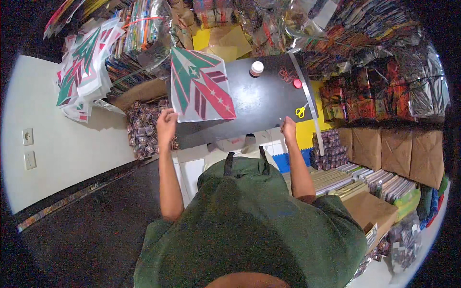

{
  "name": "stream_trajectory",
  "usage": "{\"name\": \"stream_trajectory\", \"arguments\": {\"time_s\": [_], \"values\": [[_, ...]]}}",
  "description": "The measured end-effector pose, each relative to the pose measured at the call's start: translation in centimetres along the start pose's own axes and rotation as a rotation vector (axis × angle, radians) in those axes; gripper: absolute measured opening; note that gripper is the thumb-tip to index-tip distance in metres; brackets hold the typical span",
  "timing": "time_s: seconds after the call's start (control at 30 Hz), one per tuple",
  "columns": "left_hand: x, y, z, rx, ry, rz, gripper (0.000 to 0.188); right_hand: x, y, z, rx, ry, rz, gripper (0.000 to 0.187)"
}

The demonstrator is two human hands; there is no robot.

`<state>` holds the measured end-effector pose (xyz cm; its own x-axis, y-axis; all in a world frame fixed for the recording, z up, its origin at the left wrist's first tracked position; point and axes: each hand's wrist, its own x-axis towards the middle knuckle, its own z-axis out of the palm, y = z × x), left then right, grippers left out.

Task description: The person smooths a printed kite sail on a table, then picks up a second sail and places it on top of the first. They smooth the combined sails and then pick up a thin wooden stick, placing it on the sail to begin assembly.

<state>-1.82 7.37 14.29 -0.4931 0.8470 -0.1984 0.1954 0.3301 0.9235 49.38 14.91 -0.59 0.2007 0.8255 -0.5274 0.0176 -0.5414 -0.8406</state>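
Standing at a black tabletop (259,103), the person in a green shirt reaches both bare arms forward. The left hand (166,124) sits at the near left edge of the tabletop, at about seven o'clock from a kite-shaped sheet (201,85) printed in green, red and white with small stars; its fingers touch the sheet's lower left corner, though I cannot tell whether they pinch it or only rest there. The sheet lies flat on the left part of the tabletop. The right hand (288,128) rests on the near right edge, fingers curled, apparently grasping nothing I can make out. At twelve o'clock from that hand, well apart, a small jar with a white lid (257,68) stands near the far edge, with red rubber bands (287,75) and a red round thing (297,83) just to its right. Yellow-handled scissors (301,111) lie at one o'clock from the right hand. A stack of similar printed sheets (84,67) is piled at ten o'clock, off the tabletop.
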Motion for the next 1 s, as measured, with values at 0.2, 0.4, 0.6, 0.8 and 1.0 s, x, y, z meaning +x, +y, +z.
{"name": "stream_trajectory", "arguments": {"time_s": [0.2, 0.4, 0.6, 0.8, 1.0], "values": [[-1.9, 5.6, -0.3, 0.159, -0.026, 0.014, 0.019, 1.5, -1.1, -1.2, 0.073, -0.141, 0.136, 0.026], [-2.6, 13.3, 1.3, 0.557, 0.084, 0.129, 0.02, 4.7, 0.1, -0.9, -0.056, -0.24, -0.126, 0.013], [-3.5, 20.6, 4.3, 0.851, 0.308, 0.304, 0.02, 4.2, -2.3, 1.0, -0.002, -0.376, -0.183, 0.013], [-2.9, 26.4, 7.0, 0.99, 0.346, 0.423, 0.019, 4.2, -5.2, 1.8, 0.049, -0.459, -0.131, 0.021], [-2.2, 31.1, 8.7, 1.066, 0.357, 0.616, 0.018, 7.8, -2.8, 1.5, -0.354, -0.259, -0.233, 0.019]]}}
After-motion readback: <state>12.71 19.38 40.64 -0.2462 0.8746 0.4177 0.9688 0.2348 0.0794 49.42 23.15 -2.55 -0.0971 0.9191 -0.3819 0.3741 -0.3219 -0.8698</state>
